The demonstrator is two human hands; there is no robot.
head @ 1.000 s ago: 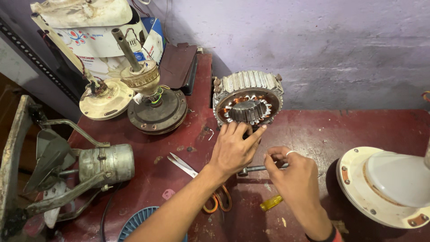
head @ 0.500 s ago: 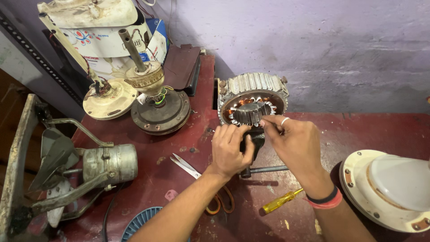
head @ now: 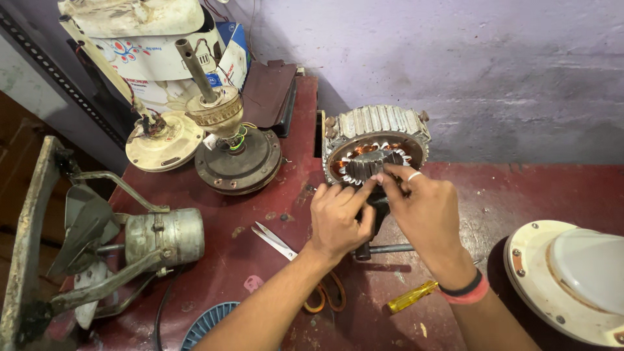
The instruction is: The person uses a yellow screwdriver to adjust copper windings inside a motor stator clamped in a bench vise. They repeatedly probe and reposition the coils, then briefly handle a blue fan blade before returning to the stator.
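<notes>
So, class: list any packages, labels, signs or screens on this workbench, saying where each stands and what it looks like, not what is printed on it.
Cardboard box: back left corner, behind the fan motors; white with red and blue floral print, partly hidden by a cream fan cover lying on top.
Blue carton: just right of it against the wall; only a blue corner shows.
Signs or screens: none in view.

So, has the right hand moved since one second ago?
Yes. The right hand moved up from the red table to the motor stator.
</notes>
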